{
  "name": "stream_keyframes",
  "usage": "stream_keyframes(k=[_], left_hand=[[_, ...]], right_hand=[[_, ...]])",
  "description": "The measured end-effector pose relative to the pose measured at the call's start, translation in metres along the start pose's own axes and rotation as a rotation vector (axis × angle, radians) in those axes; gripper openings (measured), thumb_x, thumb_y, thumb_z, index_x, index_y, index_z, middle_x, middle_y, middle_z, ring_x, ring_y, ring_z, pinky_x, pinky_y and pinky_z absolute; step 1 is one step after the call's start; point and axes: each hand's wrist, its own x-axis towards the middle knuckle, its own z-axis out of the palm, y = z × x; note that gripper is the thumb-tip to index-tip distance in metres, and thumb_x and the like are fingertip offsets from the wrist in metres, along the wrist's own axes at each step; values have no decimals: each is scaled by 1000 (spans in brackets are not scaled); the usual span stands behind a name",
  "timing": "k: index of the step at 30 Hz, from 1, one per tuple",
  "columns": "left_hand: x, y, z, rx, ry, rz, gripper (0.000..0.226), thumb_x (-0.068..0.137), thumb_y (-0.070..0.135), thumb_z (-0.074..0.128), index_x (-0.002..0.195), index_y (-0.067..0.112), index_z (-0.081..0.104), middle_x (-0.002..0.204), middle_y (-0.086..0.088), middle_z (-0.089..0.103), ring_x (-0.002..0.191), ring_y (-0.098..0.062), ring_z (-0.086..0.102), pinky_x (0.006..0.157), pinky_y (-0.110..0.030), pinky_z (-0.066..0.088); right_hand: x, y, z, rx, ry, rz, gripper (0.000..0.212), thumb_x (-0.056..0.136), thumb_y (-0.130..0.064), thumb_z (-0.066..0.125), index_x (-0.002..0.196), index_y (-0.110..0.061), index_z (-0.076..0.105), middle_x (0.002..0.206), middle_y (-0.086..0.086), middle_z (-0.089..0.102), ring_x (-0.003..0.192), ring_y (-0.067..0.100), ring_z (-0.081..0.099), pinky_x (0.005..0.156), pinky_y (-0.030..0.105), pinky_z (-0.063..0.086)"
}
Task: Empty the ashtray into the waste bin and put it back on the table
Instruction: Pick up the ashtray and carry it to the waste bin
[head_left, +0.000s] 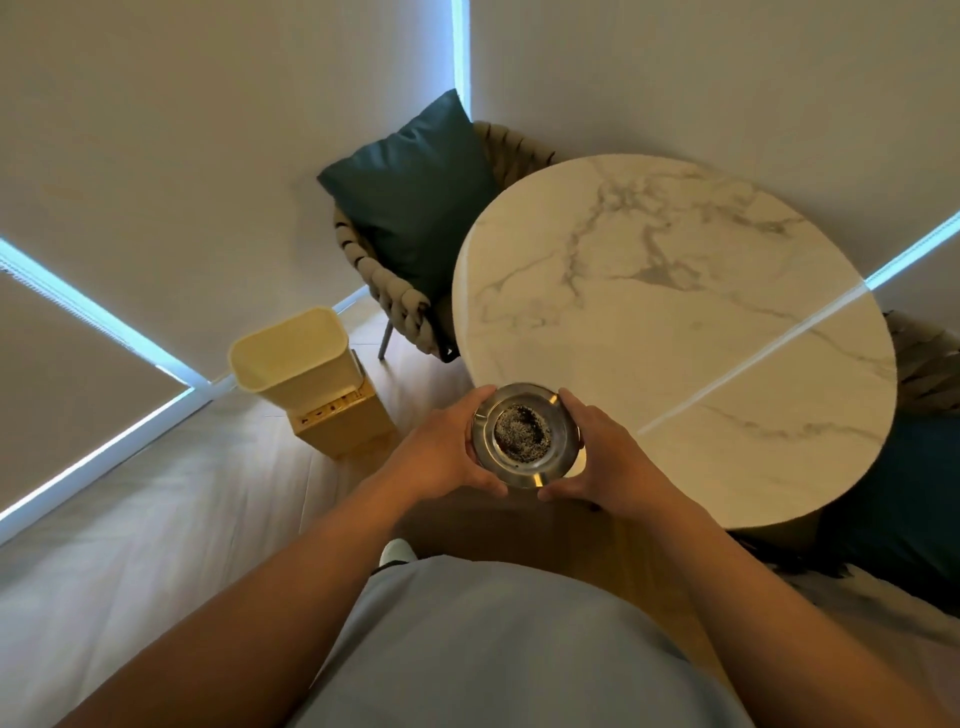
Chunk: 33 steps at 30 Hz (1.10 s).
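A round metal ashtray (525, 435) with dark ash in its bowl is held level between both hands, just off the near left edge of the round marble table (675, 322). My left hand (441, 452) grips its left rim and my right hand (608, 462) grips its right rim. The cream waste bin (293, 358) stands open on the floor to the left, about an arm's length from the ashtray, with its inside in view.
A wooden box (345, 426) stands against the bin's near side. A woven chair (400, 301) with a dark green cushion (415, 192) sits behind the table's left edge. Another chair (924, 358) is at the right. White walls close in behind.
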Motion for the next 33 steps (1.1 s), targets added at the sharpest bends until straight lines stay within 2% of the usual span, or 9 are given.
stream_keyframes(k=[4,11,14,16,21,24,27,31,33], left_hand=[[-6,-21,-21,-13,51,-38,118,46,42,96,143,45,29,106,38,52,109,4,51,87,-14,41],[-21,-64,-75,-14,169,-66,114,45,44,95,139,48,29,104,36,53,103,4,53,82,-9,39],[-30,-82,-99,-26,213,-76,116,46,43,95,143,38,33,120,21,60,108,0,55,90,-16,42],[-36,-91,-115,-41,240,-79,116,46,41,96,144,33,36,126,12,62,112,-5,56,96,-24,46],[-56,-116,-146,-43,288,-119,117,45,38,97,145,29,37,129,8,61,119,-13,56,103,-39,48],[-73,-132,-160,-41,311,-157,116,46,37,97,144,34,34,131,7,60,121,-16,57,103,-39,49],[-86,-143,-171,-52,339,-189,115,48,37,97,144,34,34,133,6,59,120,-17,57,103,-41,49],[-96,-151,-180,-82,376,-216,116,50,33,97,147,32,33,133,3,60,117,-18,59,102,-41,51],[-100,-156,-183,-96,395,-238,117,51,32,97,148,33,32,126,4,63,108,-15,63,98,-37,53]], right_hand=[[25,-22,9,-25,-26,-52,129,53,-40,95,155,-19,19,142,4,48,126,18,46,97,19,34],[81,-76,36,-83,-78,-136,131,54,-40,94,156,-21,15,145,5,46,132,22,44,106,30,39],[104,-101,51,-114,-102,-156,131,55,-42,93,156,-18,14,151,5,41,138,22,40,112,34,37],[117,-115,61,-120,-105,-174,130,55,-42,93,156,-17,15,151,5,40,138,22,39,109,29,36],[141,-150,88,-101,-124,-219,127,56,-41,93,155,-19,17,149,1,42,139,18,37,108,23,29],[154,-172,104,-115,-170,-240,125,58,-41,92,155,-17,17,149,3,43,139,21,37,115,34,34],[165,-192,116,-126,-223,-278,119,58,-42,92,152,-20,21,143,3,47,135,21,42,111,44,41],[177,-206,123,-128,-236,-355,121,58,-39,92,153,-23,18,140,4,51,129,21,45,109,40,43],[185,-210,127,-145,-246,-383,121,57,-40,92,152,-23,18,137,4,53,125,20,48,106,38,44]])
